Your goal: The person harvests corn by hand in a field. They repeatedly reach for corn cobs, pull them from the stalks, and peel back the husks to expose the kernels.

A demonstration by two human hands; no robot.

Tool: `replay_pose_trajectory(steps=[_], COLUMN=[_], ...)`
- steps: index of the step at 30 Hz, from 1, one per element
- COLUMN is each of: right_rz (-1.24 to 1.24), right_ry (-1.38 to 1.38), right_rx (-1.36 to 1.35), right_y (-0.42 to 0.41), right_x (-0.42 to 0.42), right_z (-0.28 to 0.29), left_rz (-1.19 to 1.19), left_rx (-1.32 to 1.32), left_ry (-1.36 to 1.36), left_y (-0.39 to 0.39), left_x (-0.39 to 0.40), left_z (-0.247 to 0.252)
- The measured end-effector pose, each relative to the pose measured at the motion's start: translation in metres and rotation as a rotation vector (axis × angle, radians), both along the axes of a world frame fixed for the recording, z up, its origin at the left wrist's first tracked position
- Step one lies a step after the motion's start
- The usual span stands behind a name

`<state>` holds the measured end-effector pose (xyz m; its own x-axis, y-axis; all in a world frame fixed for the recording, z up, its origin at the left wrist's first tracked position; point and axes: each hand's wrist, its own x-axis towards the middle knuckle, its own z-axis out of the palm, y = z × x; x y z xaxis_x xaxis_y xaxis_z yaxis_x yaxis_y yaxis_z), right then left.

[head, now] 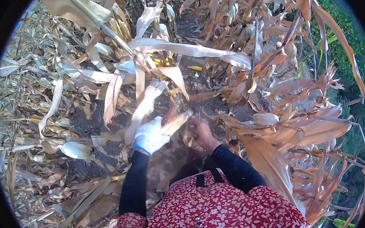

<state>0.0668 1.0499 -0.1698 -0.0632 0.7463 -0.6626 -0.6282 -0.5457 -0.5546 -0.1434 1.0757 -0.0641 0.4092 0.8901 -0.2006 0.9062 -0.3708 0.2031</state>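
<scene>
My left hand (151, 136), in a white knitted glove with a blue cuff edge, grips an ear of corn in its dry husk (177, 123). The ear points up and to the right, with reddish silk beside it. Bare and blurred, my right hand (201, 133) is curled close to the ear's tip. A thin tool seems to stick up from it, too blurred to name. Beyond the hands, husked yellow cobs (160, 62) lie behind dry leaves, and a single yellow cob (195, 68) lies on the soil to their right.
Dry corn stalks with hanging leaves (318, 126) stand close on the right. A long dry leaf (193, 49) crosses ahead, and a leaning stalk (118, 39) reaches in from the upper left. Husks and leaf litter (38, 180) cover the ground at left. Green plants (349, 46) grow at the far right.
</scene>
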Motion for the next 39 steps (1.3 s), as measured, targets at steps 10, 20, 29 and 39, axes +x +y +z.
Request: replay_pose_trajectory(steps=[10,20,29,39], right_rz=[0.201,0.425,0.535,0.467], right_ry=[-0.212,0.194,0.171,0.529], right_rx=[0.483,0.173,0.311,0.166], right_y=[-0.033,-0.036,-0.027,-0.027], right_x=[0.008,0.040,0.058,0.038], right_z=[0.062,0.121,0.143,0.145], left_rz=[0.197,0.281,0.398,0.544], left_rx=[0.217,0.274,0.099,0.154], left_ry=[-0.227,-0.209,-0.601,-0.578], left_y=[-0.033,-0.056,-0.060,-0.067], left_x=[0.016,0.051,0.046,0.058], left_z=[0.045,0.064,0.073,0.076])
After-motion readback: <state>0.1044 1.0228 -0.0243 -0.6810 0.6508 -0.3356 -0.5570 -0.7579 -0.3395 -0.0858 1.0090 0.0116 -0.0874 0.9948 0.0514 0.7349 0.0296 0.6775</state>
